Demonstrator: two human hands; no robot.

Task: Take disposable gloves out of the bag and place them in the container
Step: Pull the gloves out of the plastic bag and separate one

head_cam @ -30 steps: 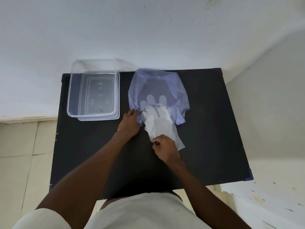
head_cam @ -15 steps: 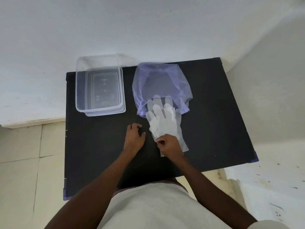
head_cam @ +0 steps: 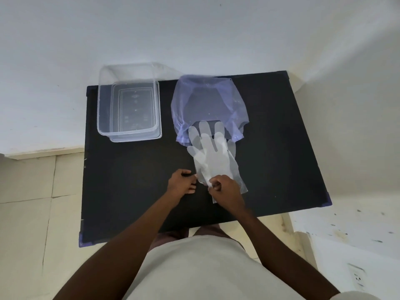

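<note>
A sheer purple bag [head_cam: 207, 102] lies on the black table [head_cam: 134, 191], its mouth toward me. A stack of clear disposable gloves [head_cam: 213, 156] lies flat, fingertips still at the bag's mouth, cuffs toward me. My right hand [head_cam: 225, 187] pinches the cuff edge of the gloves. My left hand [head_cam: 181, 185] rests on the table just left of the cuffs, fingers curled, touching the glove edge with its fingertips. The clear plastic container [head_cam: 129, 105] stands empty at the back left.
The table stands against a white wall, with another white wall close on the right. Tiled floor shows to the left. Bare black surface lies between the container and my hands.
My left hand let go of the bag's mouth and came back beside the cuffs. My right hand drew the gloves further out of the bag toward me.
</note>
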